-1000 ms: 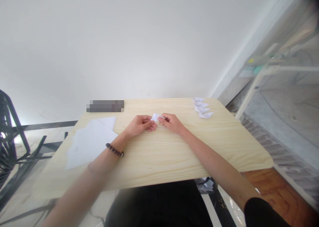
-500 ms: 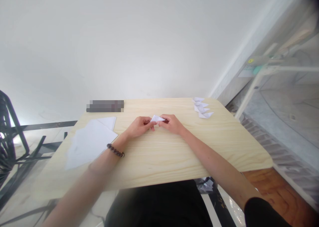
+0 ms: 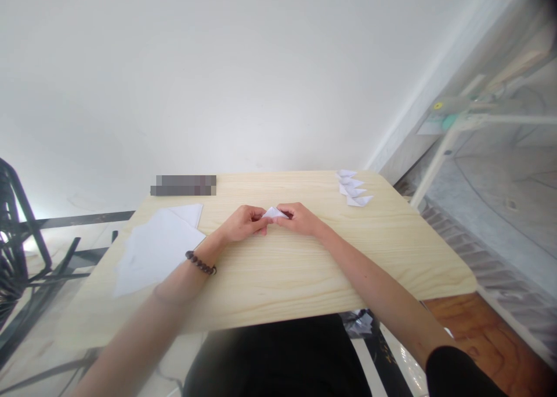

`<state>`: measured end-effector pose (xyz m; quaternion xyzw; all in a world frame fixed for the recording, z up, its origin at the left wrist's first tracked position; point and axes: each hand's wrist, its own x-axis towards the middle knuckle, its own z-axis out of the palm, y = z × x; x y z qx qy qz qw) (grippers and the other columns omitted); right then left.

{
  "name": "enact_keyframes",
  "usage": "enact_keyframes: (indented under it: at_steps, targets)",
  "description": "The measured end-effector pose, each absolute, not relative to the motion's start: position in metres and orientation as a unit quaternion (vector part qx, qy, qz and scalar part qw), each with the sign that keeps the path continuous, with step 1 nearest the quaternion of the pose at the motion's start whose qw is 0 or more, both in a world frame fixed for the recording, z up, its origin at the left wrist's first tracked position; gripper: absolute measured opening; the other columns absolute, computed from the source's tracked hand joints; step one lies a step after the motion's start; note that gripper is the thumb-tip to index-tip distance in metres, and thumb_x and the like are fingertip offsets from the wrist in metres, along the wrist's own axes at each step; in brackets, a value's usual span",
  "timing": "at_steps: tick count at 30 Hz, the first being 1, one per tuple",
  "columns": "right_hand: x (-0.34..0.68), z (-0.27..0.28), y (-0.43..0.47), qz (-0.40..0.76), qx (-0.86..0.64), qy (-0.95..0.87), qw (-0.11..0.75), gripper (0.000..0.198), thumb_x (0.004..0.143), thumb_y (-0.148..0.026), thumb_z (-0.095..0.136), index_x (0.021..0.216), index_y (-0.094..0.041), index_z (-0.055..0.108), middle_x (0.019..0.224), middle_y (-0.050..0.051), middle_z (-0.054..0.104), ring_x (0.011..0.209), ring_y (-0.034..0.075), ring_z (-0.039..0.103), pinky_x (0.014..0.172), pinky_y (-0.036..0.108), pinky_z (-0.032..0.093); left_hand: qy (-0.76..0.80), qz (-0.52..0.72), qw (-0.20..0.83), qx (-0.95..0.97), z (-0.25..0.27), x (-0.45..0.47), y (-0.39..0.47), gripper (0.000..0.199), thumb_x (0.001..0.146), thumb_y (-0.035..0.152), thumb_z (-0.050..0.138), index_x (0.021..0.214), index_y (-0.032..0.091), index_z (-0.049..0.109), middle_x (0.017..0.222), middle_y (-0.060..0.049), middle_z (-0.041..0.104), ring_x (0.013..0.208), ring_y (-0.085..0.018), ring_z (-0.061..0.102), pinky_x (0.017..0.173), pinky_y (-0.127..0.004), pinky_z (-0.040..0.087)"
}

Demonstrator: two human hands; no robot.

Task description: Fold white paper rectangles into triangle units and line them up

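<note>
A small folded white paper [image 3: 274,212], peaked in the middle, is pinched between my two hands above the table. My left hand [image 3: 243,223] grips its left side, thumb in front. On its right side my right hand [image 3: 297,218] has fingers and thumb closed, and they cover that end of the paper. Several folded paper boats [image 3: 357,201] stand in an overlapping row near the table's far right corner. Left of my left forearm lies a spread of white paper sheets [image 3: 156,246].
The pale wooden table [image 3: 278,287] meets a white wall at its far edge. A blurred-out dark object [image 3: 183,186] lies at the back left. Black chairs [image 3: 26,223] stand to the left, and a white metal frame [image 3: 439,153] is on the right.
The folded paper has come slightly nearer to me and tilted, with both hands still on it. My fingers have shifted a little around it. The boats and sheets have stayed put.
</note>
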<state>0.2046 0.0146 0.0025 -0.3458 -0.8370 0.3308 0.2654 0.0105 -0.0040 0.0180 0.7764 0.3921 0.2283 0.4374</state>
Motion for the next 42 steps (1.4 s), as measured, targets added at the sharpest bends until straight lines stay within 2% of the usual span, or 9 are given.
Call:
enact_keyframes:
  at_steps: [7,14,19,24,30,37,42]
  targets:
    - [0.2048,0.0024,0.0144,0.341,-0.375,-0.810,0.294,0.021,0.072,-0.033,0.049,0.062,-0.015,0.048,0.054,-0.005,0.037,0.051,0.006,0.032,0.048,0.019,0.024,0.388,0.259,0.464,0.753,0.0157,0.0122,-0.0034,0.033,0.078,0.040,0.046,0.064,0.012,0.056,0.057,-0.002,0.057,0.048,-0.007,0.046,0.046,-0.018,0.034]
    - [0.2065,-0.0011,0.0162,0.406,-0.373,-0.773,0.315,0.019,0.075,-0.032,0.047,0.066,-0.015,0.047,0.055,-0.004,0.045,0.050,0.007,0.040,0.050,0.019,0.032,0.391,0.245,0.531,0.711,0.0160,0.0135,-0.0020,0.034,0.080,0.040,0.042,0.077,0.011,0.058,0.069,-0.007,0.063,0.054,-0.010,0.054,0.044,-0.019,0.037]
    - [0.2053,0.0000,0.0160,0.432,-0.351,-0.774,0.303,0.029,0.078,-0.040,0.044,0.064,-0.015,0.046,0.055,-0.003,0.046,0.050,0.007,0.041,0.050,0.019,0.033,0.378,0.226,0.506,0.742,0.0177,0.0104,-0.0033,0.033,0.080,0.039,0.041,0.067,0.013,0.055,0.051,0.000,0.054,0.044,-0.007,0.043,0.044,-0.019,0.033]
    - [0.2060,0.0010,0.0151,0.429,-0.340,-0.784,0.294,0.031,0.079,-0.041,0.043,0.063,-0.015,0.047,0.055,-0.003,0.043,0.051,0.007,0.039,0.051,0.020,0.032,0.380,0.207,0.468,0.770,0.0187,0.0094,-0.0040,0.033,0.080,0.039,0.040,0.065,0.013,0.055,0.049,0.003,0.049,0.042,-0.006,0.036,0.043,-0.019,0.029]
    - [0.2060,0.0012,0.0151,0.433,-0.344,-0.778,0.299,0.032,0.080,-0.041,0.040,0.061,-0.016,0.044,0.055,-0.003,0.041,0.051,0.008,0.038,0.050,0.020,0.031,0.378,0.214,0.486,0.759,0.0185,0.0113,-0.0048,0.032,0.080,0.038,0.040,0.065,0.014,0.055,0.049,0.002,0.049,0.043,-0.007,0.036,0.044,-0.019,0.029]
    - [0.2062,0.0039,0.0149,0.391,-0.357,-0.794,0.299,0.034,0.080,-0.039,0.040,0.054,-0.016,0.038,0.053,-0.004,0.031,0.051,0.007,0.030,0.047,0.021,0.024,0.378,0.201,0.500,0.753,0.0201,0.0114,-0.0049,0.030,0.078,0.035,0.040,0.063,0.014,0.055,0.048,0.002,0.048,0.044,-0.007,0.037,0.045,-0.020,0.030]
    - [0.2053,0.0025,0.0158,0.401,-0.354,-0.786,0.310,0.030,0.080,-0.038,0.040,0.060,-0.016,0.045,0.056,-0.003,0.037,0.054,0.008,0.034,0.050,0.021,0.027,0.380,0.211,0.506,0.745,0.0209,0.0117,-0.0049,0.030,0.078,0.034,0.041,0.062,0.013,0.055,0.048,0.002,0.048,0.045,-0.008,0.038,0.046,-0.020,0.031]
